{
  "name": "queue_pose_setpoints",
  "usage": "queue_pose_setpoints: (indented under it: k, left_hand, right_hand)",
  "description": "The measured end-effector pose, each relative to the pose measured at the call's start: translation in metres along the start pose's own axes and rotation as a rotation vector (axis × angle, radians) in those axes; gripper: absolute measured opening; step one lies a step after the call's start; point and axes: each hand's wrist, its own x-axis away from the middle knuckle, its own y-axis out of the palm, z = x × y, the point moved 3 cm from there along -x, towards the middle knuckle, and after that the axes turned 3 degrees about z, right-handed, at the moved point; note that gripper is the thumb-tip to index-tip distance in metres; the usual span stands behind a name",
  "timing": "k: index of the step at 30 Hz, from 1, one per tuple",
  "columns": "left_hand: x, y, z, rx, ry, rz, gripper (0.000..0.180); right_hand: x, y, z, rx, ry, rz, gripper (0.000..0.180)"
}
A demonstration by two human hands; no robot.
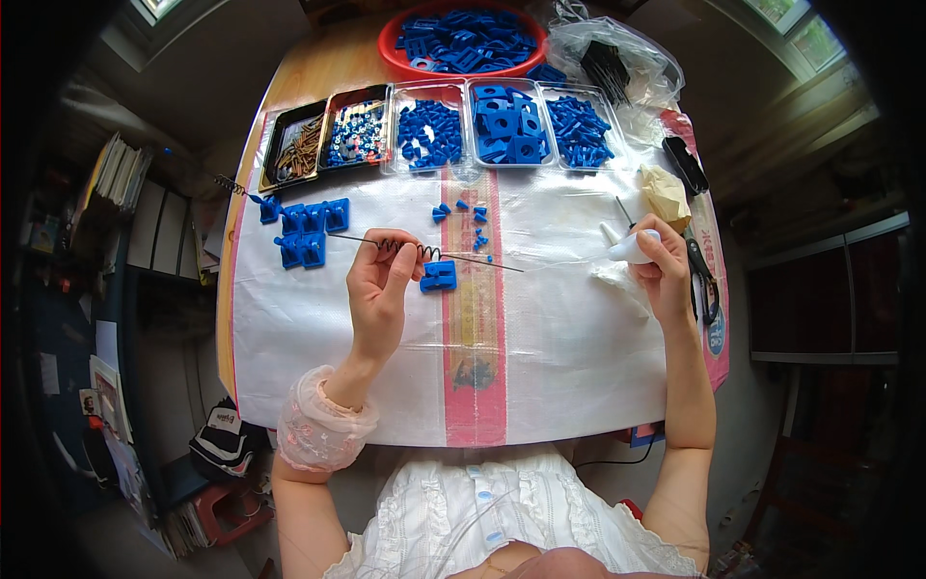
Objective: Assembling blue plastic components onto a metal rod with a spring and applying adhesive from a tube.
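My left hand (379, 294) pinches a dark coiled wire (430, 253) between thumb and fingers. Its thin straight ends stick out to both sides. Just below the right part of the coil is a blue plastic piece (439, 281); whether the two are joined I cannot tell. On the right, my right hand (664, 275) is closed around a small white squeeze bottle (629, 250) with a pointed tip. Several tiny blue plugs (479, 216) lie scattered beyond the left hand. A group of blue pieces (307, 232) sits at the left, with another coil (230, 183) by it.
Along the back stand trays of brown screws (297, 147), small beads (356, 133) and blue parts (505, 125). Behind them is a red basin (388, 48) of blue pieces. Black scissors (709, 285) and a crumpled brown paper (666, 196) lie at the right.
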Motion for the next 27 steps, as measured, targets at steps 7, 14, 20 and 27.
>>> queue_pose_setpoints:
  k: [7,14,20,27]
  left_hand:
    - [0.0003,-0.0004,-0.0006,0.004,-0.005,-0.016,0.009]
    - [0.0009,-0.0012,-0.0006,0.010,-0.007,-0.024,0.009]
    - [-0.0007,-0.0017,-0.0020,0.008,-0.008,-0.003,0.008]
    - [-0.0006,-0.0024,-0.0024,0.010,-0.010,0.001,0.009]
  right_hand:
    - [-0.0002,0.0007,-0.0013,-0.002,-0.005,-0.001,0.018]
    - [-0.0004,0.0000,-0.0003,-0.001,-0.001,-0.009,0.018]
    - [-0.0005,-0.0003,0.0000,0.002,-0.012,-0.004,0.018]
    - [-0.0001,0.0011,-0.0020,0.007,-0.006,-0.005,0.019]
